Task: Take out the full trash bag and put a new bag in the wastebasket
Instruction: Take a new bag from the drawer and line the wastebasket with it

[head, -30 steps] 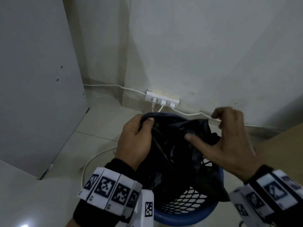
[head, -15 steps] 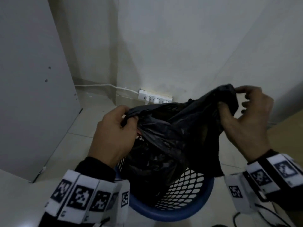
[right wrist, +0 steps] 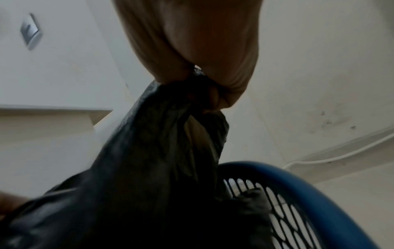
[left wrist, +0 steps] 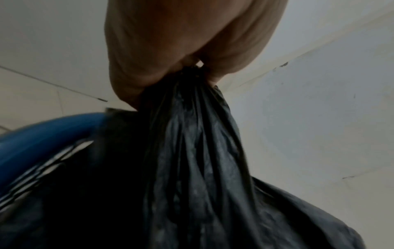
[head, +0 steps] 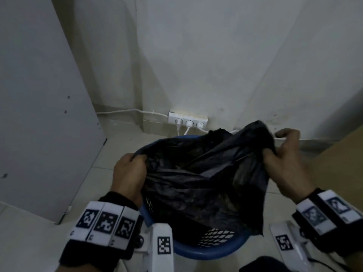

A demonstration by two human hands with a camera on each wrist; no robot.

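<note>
**Black bag gripped at both edges over the basket**

The contents are hidden by dark folds. The left hand (head: pixel 128 174) is curled round the crumpled black plastic trash bag (head: pixel 198 179), pinching its left edge. The bag is stretched above the round blue mesh wastebasket (head: pixel 208 250), its lower part inside. Its right edge is bunched in the right hand (head: pixel 284 163).

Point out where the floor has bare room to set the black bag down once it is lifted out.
Bare tile lies left of the blue wastebasket, bordered by the grey panel. Behind the basket it is crowded: power strip and cords. Both left hand and right hand grip the trash bag.
</note>
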